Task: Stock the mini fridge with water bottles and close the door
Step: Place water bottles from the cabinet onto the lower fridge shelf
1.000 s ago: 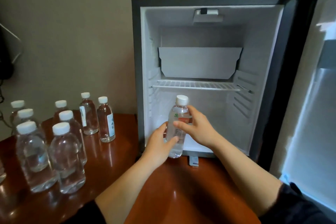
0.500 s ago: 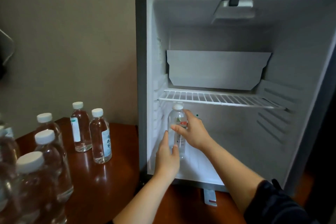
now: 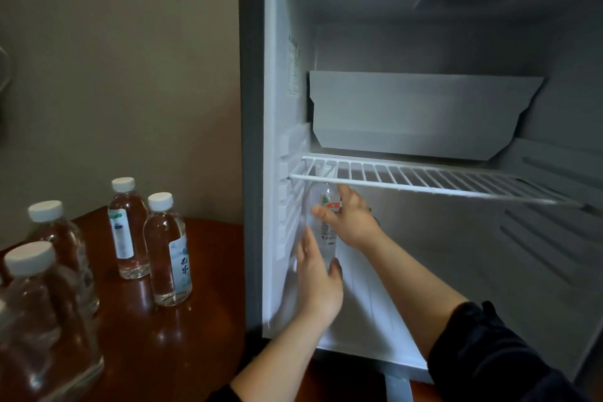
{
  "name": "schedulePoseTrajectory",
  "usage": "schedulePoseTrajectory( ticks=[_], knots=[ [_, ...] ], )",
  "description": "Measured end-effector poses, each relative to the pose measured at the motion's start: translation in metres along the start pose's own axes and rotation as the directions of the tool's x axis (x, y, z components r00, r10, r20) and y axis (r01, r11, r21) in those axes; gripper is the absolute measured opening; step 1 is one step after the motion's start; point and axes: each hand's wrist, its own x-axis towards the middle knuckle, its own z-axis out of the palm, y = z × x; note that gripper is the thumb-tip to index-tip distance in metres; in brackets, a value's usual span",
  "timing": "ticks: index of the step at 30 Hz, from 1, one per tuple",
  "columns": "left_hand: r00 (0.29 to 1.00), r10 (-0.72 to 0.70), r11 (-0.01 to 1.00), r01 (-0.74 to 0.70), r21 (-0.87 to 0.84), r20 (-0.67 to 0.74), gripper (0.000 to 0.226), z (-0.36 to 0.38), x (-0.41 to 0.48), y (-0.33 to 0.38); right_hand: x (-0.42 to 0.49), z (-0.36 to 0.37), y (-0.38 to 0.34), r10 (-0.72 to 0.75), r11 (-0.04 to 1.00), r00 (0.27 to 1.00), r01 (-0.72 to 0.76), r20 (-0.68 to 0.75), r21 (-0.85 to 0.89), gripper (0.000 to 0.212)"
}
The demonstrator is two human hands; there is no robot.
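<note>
1. Clear plastic first: in the head view you have one bottle (image 3: 321, 206) upright in the lower part of the fridge (image 3: 251, 108). It sits close to the left wall, just under the wire shelf (image 3: 424, 178). I can't tell whether its base has touched down.
2. Your right hand (image 3: 350, 222) is wrapped round its upper half, fingers curled over the label. Your left hand (image 3: 318, 281) clasps the lower part, thumb on one side and fingers on the other.
3. You look to be on the first bottle. Nothing else shows inside, and at least four spare bottles (image 3: 168, 248) wait outside. The door is out of view, so closing it is left too.
4. Those spares stand on a glossy red-brown wooden table (image 3: 202, 271) beside the fridge, with a plain beige wall (image 3: 114, 59) behind. A grey panel (image 3: 424, 114) stands at the back above the shelf
</note>
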Motion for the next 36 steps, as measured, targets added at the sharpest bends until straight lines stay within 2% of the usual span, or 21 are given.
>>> schedulePoseTrajectory(
  ticks=[6,11,16,19,21,25,30,36],
  knots=[
    [0.999,-0.02,1.0,0.02,-0.018,0.032,0.078,-0.001,0.016,-0.003,0.009,0.007,0.0,0.056,0.998,0.998,-0.056,-0.006,0.003,0.069],
    [0.995,-0.009,1.0,0.009,0.001,0.099,0.078,-0.01,0.024,-0.006,0.008,0.004,-0.011,0.117,0.992,0.992,-0.115,0.048,-0.05,0.07],
    [0.978,-0.11,0.993,0.101,0.057,0.176,0.071,-0.023,0.006,-0.007,-0.017,-0.008,-0.02,0.105,0.981,0.99,-0.088,0.091,-0.17,0.063],
    [0.962,-0.176,0.974,0.139,0.18,0.21,0.066,-0.035,-0.02,-0.001,-0.042,-0.016,-0.027,0.103,0.97,0.987,-0.073,0.12,-0.23,0.064],
    [0.961,-0.176,0.963,0.122,0.24,0.215,0.062,-0.047,-0.035,0.005,-0.06,-0.021,-0.033,0.089,0.966,0.984,-0.047,0.155,-0.256,0.059],
    [0.931,-0.155,0.975,0.09,0.204,0.33,0.053,-0.087,-0.072,0.018,-0.096,-0.031,-0.054,0.053,0.964,0.965,0.016,0.256,-0.264,0.044],
    [0.917,-0.129,0.957,0.016,0.289,0.378,0.047,-0.156,-0.122,0.035,-0.144,-0.03,-0.09,-0.063,0.945,0.912,0.185,0.405,-0.268,0.036],
    [0.952,-0.08,0.931,-0.035,0.364,0.297,0.043,-0.232,-0.183,0.041,-0.188,-0.009,-0.134,-0.197,0.907,0.833,0.355,0.517,-0.227,0.034]
  ],
)
